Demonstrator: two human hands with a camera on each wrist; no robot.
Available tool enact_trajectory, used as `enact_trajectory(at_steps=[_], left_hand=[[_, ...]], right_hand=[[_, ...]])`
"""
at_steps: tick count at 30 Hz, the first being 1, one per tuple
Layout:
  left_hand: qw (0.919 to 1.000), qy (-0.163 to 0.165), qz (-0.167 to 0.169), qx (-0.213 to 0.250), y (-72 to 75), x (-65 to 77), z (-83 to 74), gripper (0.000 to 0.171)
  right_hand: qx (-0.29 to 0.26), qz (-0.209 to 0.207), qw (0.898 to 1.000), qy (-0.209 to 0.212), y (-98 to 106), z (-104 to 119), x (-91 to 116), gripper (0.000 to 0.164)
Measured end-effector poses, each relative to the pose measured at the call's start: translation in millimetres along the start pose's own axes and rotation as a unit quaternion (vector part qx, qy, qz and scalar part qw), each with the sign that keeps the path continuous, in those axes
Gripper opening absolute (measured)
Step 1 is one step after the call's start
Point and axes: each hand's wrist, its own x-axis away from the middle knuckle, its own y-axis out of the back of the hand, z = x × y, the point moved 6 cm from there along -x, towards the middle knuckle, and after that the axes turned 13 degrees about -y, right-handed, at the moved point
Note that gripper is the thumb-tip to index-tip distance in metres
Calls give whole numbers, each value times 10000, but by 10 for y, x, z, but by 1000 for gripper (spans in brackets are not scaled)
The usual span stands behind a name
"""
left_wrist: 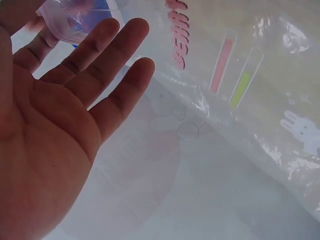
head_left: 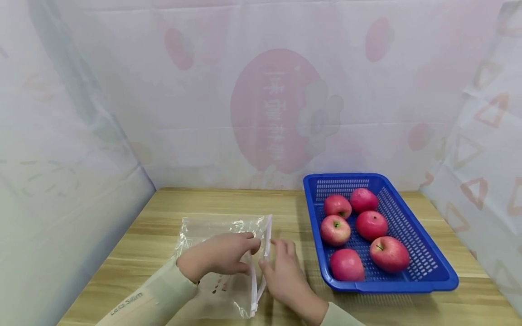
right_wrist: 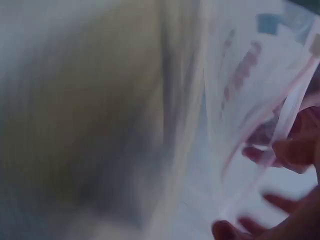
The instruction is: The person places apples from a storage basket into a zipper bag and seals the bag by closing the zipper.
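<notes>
A clear plastic zip bag (head_left: pixel 216 290) with printed figures lies on the wooden table, its mouth partly parted and facing right. My left hand (head_left: pixel 222 253) is over the bag at its mouth, thumb and forefinger apart; in the left wrist view its fingers (left_wrist: pixel 107 62) are loosely extended, beside the bag's printed side (left_wrist: pixel 240 65). On the mouth's right side, my right hand (head_left: pixel 287 276) has its thumb against the rim and its fingers apart. The right wrist view is blurred, with fingertips (right_wrist: pixel 295 152) near the bag's white zip strip (right_wrist: pixel 287 112).
To the right stands a blue plastic basket (head_left: pixel 424 240) holding several red apples (head_left: pixel 389 253). Pale printed cloth (head_left: pixel 195 113) encloses the table (head_left: pixel 138 244) at the back and both sides. The basket's left wall is close to my right hand.
</notes>
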Motion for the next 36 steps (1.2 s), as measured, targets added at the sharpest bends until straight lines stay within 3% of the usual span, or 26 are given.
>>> enact_trajectory(at_steps=[1, 2, 4, 6, 8, 9, 12, 14, 18, 23, 29, 31, 36], left_hand=[[10000, -15, 2, 24, 19, 10, -9, 37], [10000, -27, 6, 35, 37, 20, -17, 36], [10000, -76, 18, 55, 70, 37, -39, 33], [9998, -220, -1, 7, 104, 48, -74, 26], [9991, -423, -48, -53, 141, 60, -116, 22], [9985, -532, -80, -53, 163, 67, -137, 21], [9972, -719, -189, 4, 256, 112, -171, 26], [9972, -693, -273, 116, 338, 164, -170, 29], [9960, -665, -543, 259, 500, 261, -166, 27], [9913, -983, -800, 345, 580, 268, -237, 20], [9852, -1152, -1214, 377, 703, 336, -261, 18], [9840, -1166, -1308, 333, 737, 368, -267, 18], [9817, -1257, -1416, 223, 752, 378, -299, 20]], right_hand=[[820, -283, 9943, 614, 21, 77, 25, 35], [1456, -435, 9809, 1213, 17, 147, 57, 29], [2456, -537, 9399, 2312, -27, 251, 129, 18], [3050, -353, 9020, 3036, -95, 295, 177, 16], [3459, -30, 8720, 3464, -165, 306, 194, 19], [3614, 152, 8616, 3562, -193, 298, 196, 23], [3983, 732, 8408, 3593, -245, 245, 190, 32], [4114, 1115, 8366, 3440, -263, 195, 187, 30], [4123, 1391, 8460, 3082, -264, 152, 150, 29], [3946, 1079, 8552, 3184, -265, 222, 115, 52], [4074, 1630, 8601, 2602, -270, 166, 87, 71], [4131, 1495, 8605, 2581, -238, 183, 66, 71], [3880, 558, 8633, 3178, -144, 333, 50, 83]])
